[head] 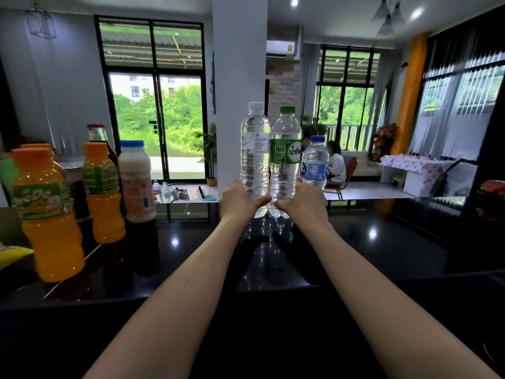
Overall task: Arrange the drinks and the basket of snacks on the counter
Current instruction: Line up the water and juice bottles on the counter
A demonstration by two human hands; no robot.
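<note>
Arms at full stretch, left hand (237,199) around white-capped bottle (254,149), right hand (303,202) around green-capped bottle (285,154), bottles touching.

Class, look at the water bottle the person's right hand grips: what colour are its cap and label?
Both are green; the water bottle in the right hand shows clearly in the head view.

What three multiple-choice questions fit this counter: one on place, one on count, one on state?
1. The milky drink stands: A left of the water bottles, B right of them, C on top of them.
2. Water bottles grouped in the middle: A one, B three, C six.
3. The green-capped bottle is: A lying down, B uncapped, C upright.
A, it stands beside the orange drinks at left; B, white, green and blue caps show; C, its cap points up.
</note>
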